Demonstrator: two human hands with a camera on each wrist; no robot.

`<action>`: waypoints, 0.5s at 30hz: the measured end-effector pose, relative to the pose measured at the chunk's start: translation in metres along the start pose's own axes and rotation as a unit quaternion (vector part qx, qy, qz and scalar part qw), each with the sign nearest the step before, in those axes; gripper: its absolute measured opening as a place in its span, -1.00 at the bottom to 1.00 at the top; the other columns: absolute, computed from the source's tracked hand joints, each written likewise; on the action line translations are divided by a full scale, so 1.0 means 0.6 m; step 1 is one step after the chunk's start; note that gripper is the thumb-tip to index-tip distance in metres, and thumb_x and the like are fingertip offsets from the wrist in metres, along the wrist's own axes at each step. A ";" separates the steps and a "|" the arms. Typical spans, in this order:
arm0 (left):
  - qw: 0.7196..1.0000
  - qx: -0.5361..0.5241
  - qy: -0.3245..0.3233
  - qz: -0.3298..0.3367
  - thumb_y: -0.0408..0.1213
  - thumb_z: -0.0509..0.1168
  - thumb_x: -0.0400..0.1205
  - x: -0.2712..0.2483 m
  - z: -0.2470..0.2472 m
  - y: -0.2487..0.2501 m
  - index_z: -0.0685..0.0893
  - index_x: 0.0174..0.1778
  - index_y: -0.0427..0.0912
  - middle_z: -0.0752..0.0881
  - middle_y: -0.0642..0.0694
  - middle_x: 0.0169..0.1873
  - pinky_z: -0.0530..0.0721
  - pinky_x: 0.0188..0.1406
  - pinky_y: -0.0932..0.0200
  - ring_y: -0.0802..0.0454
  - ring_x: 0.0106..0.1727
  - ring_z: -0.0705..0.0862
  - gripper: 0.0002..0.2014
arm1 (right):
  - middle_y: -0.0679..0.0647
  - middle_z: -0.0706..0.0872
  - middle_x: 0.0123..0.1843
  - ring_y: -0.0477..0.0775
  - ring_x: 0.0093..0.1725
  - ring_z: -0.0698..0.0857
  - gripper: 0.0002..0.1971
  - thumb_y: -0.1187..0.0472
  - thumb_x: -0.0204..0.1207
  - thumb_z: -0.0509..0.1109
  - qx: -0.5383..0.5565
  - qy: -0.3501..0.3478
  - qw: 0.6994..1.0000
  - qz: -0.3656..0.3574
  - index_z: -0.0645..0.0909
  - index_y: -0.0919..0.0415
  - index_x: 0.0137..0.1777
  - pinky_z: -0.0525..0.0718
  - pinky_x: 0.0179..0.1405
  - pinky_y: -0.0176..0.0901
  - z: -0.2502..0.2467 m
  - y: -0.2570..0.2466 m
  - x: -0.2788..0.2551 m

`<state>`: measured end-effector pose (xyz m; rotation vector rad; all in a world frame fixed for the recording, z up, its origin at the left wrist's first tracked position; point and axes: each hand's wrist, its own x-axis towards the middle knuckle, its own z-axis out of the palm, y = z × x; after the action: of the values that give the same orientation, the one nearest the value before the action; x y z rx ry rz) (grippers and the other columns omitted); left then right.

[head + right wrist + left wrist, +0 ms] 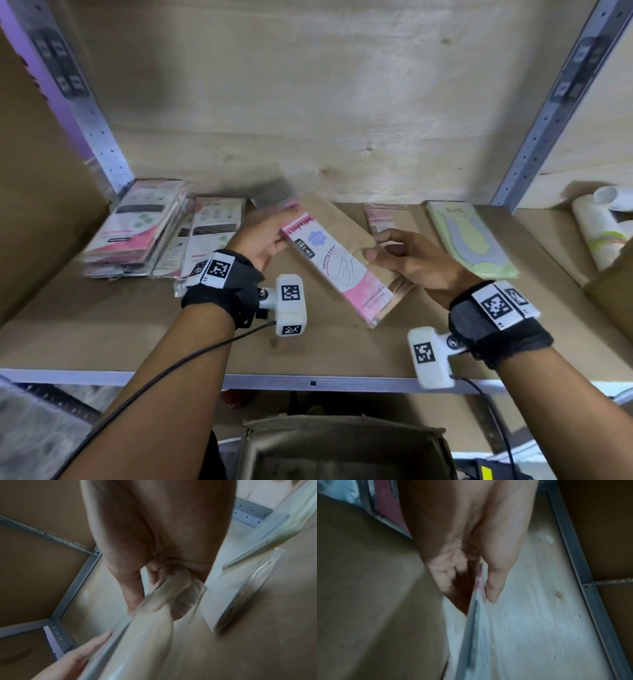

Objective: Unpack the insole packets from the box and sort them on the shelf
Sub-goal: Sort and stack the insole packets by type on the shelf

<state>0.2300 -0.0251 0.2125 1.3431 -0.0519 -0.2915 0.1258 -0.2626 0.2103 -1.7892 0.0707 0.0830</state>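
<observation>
A long pink-and-white packet [337,265] with tan contents, printed "STOCKING", hangs tilted above the shelf board [144,342]. My left hand [274,236] pinches its far upper end between thumb and fingers; the left wrist view shows that hand [471,591] clamped on the packet's thin edge [476,609]. My right hand [380,251] grips the packet's right side with curled fingers. In the right wrist view the right hand [159,588] closes round the clear wrapper [145,635], and the left hand's fingers [77,658] touch its near edge.
Two stacks of packets [137,233] [212,233] lie at the shelf's left. A small pink packet [380,216] and a green-yellow insole packet [474,240] lie to the right, then white rolls [603,226]. An open cardboard box [342,442] sits below the shelf edge.
</observation>
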 end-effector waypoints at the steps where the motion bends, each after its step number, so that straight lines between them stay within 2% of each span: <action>1: 0.999 0.011 0.026 0.019 -0.29 0.47 0.59 0.005 -0.004 -0.001 0.76 0.06 -0.18 0.86 -0.12 -0.12 0.78 -0.10 0.16 0.00 -0.08 0.83 -0.84 | 0.22 0.85 0.02 0.45 -0.01 0.79 -0.65 0.14 0.50 0.55 -0.004 -0.002 1.000 -0.001 0.62 0.30 0.20 0.67 -0.01 0.41 -0.004 0.001 -0.005; 3: 0.997 0.026 0.061 0.045 -0.22 0.52 0.54 0.013 -0.013 -0.005 0.79 0.01 -0.13 0.87 -0.09 -0.17 0.78 -0.09 0.12 0.01 -0.14 0.84 -0.84 | 0.22 0.85 0.00 0.43 -0.06 0.78 -0.71 0.16 0.51 0.54 -0.019 -0.016 1.000 0.000 0.66 0.26 0.16 0.68 -0.06 0.34 -0.010 0.003 -0.014; 5: 0.991 0.084 0.084 0.067 -0.10 0.56 0.49 0.020 -0.021 -0.008 0.82 -0.02 -0.09 0.87 -0.07 -0.23 0.76 -0.17 0.14 0.03 -0.24 0.84 -0.79 | 0.26 0.84 0.01 0.34 -0.08 0.77 -0.72 0.20 0.51 0.54 -0.023 -0.030 0.999 0.006 0.66 0.25 0.18 0.69 -0.07 0.27 -0.013 0.004 -0.022; 8: 0.971 0.193 0.101 0.101 0.07 0.56 0.46 0.020 -0.031 -0.013 0.83 -0.10 -0.09 0.87 -0.05 -0.30 0.70 -0.36 0.25 0.07 -0.37 0.82 -0.70 | 0.32 0.81 0.02 0.27 -0.01 0.73 -0.64 0.28 0.50 0.54 -0.022 -0.035 0.999 0.013 0.62 0.32 0.26 0.59 0.18 0.50 -0.017 0.008 -0.029; 9: 0.966 0.216 0.097 0.109 0.13 0.52 0.48 0.018 -0.032 -0.013 0.83 -0.16 -0.09 0.86 -0.04 -0.35 0.68 -0.39 0.25 0.06 -0.39 0.80 -0.68 | 0.30 0.81 0.01 0.30 -0.01 0.72 -0.64 0.29 0.50 0.54 -0.023 -0.039 0.999 0.012 0.62 0.33 0.27 0.56 0.19 0.54 -0.018 0.009 -0.032; 11: 0.953 0.261 0.100 0.113 0.25 0.38 0.55 0.010 -0.036 -0.009 0.77 -0.39 -0.04 0.77 0.03 -0.53 0.58 -0.49 0.26 0.08 -0.50 0.73 -0.57 | 0.28 0.82 0.04 0.40 -0.03 0.74 -0.66 0.27 0.51 0.53 -0.032 -0.055 0.998 0.015 0.64 0.29 0.26 0.63 0.02 0.53 -0.020 0.008 -0.037; 12: 0.945 0.290 0.105 0.110 0.29 0.30 0.58 0.006 -0.038 -0.005 0.70 -0.50 -0.03 0.70 0.06 -0.62 0.51 -0.53 0.27 0.12 -0.56 0.67 -0.49 | 0.28 0.83 0.06 0.40 -0.07 0.75 -0.67 0.25 0.51 0.52 -0.040 -0.063 0.997 0.017 0.65 0.25 0.25 0.71 -0.15 0.39 -0.021 0.007 -0.039; 13: 0.937 0.319 0.105 0.102 0.32 0.24 0.60 0.002 -0.041 -0.001 0.63 -0.55 -0.03 0.64 0.06 -0.66 0.46 -0.57 0.28 0.15 -0.61 0.63 -0.44 | 0.26 0.83 0.06 0.35 -0.13 0.76 -0.69 0.24 0.52 0.52 -0.047 -0.071 0.996 0.017 0.65 0.22 0.25 0.74 -0.33 0.17 -0.022 0.006 -0.040; 15: 0.934 0.341 0.085 0.072 0.33 0.20 0.61 -0.008 -0.046 0.003 0.55 -0.53 -0.03 0.57 0.04 -0.66 0.42 -0.67 0.33 0.15 -0.64 0.62 -0.44 | 0.23 0.84 0.06 0.17 -0.23 0.75 -0.71 0.23 0.52 0.52 -0.049 -0.083 0.995 0.017 0.67 0.19 0.22 0.66 -0.60 -0.17 -0.022 0.008 -0.040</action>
<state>0.2315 0.0024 0.2084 2.0404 -0.1131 -0.0228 0.1015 -0.2767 0.2107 -1.8722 -0.0223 0.2627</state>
